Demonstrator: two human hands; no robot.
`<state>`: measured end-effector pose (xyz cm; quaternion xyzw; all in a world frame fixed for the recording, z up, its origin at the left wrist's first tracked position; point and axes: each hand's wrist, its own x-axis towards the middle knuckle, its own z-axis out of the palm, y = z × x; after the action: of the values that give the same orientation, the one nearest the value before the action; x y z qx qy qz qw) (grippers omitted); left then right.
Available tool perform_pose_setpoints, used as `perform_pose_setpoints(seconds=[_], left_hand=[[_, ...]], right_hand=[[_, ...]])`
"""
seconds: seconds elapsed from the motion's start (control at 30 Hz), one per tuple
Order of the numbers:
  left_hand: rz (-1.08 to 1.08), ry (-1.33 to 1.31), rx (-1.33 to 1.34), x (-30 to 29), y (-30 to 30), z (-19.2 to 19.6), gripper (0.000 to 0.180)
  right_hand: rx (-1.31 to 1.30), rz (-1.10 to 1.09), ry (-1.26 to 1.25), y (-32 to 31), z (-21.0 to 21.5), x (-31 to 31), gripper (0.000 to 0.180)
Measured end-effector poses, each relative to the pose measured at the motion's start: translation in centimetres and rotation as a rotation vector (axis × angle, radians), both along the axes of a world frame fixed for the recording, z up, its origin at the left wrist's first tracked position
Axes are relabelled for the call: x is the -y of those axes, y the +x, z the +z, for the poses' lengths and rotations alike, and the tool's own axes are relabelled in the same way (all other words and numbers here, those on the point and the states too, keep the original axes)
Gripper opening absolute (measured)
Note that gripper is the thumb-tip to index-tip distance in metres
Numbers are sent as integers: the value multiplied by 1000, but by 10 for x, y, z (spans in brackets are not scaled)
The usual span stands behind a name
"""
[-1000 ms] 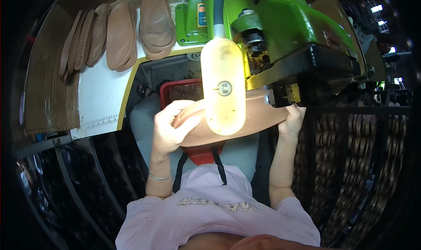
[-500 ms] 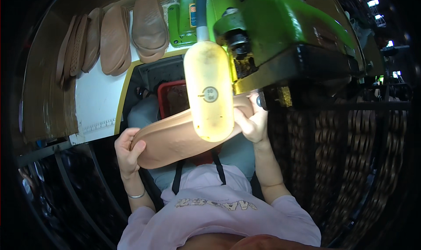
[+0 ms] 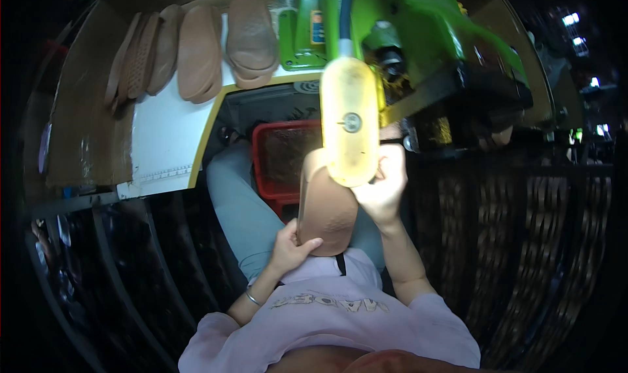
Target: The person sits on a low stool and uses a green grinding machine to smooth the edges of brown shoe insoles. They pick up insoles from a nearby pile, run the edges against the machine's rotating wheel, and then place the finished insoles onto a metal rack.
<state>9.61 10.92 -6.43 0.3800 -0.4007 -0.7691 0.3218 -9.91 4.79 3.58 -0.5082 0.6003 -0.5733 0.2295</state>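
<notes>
A tan slipper sole (image 3: 330,209) stands on end over my lap, its near end low against the shirt. My left hand (image 3: 288,248) grips its lower left edge, with the thumb lying across the face. Beside its upper right side is my right hand (image 3: 384,193), closed, the fingers partly covered by a glowing yellow lamp (image 3: 351,127). What those fingers pinch, if anything, cannot be made out. The lamp also hides part of the sole's far end.
A green machine (image 3: 438,26) with a dark arm looms at the far right. Several tan soles (image 3: 199,52) lie on the white table (image 3: 163,144) to the left, bordered by cardboard (image 3: 88,137). A red bin (image 3: 261,186) sits below, beyond my knees. Dark racks flank both sides.
The sole has swung from lying nearly crosswise to pointing away from me. My left hand has come right and nearer my body with it. The view has shifted, moving the lamp rightward.
</notes>
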Motion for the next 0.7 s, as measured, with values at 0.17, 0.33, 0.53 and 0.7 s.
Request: perform_pose_setpoints(seconds=[0.17,0.33,0.53,0.7], left_hand=[[152,-348,318,95,100,34,25],[638,-553,146,210,170,88,21],[1054,-473,659,386,185,28,55],[1305,-116,276,436,186,2,59]], right_hand=[[252,178,284,-5,0,-15,34],[1105,275,337,15,-56,9,35],[1546,422,65,70,-34,140,38],[1274,149,22,101,-40,210,40]])
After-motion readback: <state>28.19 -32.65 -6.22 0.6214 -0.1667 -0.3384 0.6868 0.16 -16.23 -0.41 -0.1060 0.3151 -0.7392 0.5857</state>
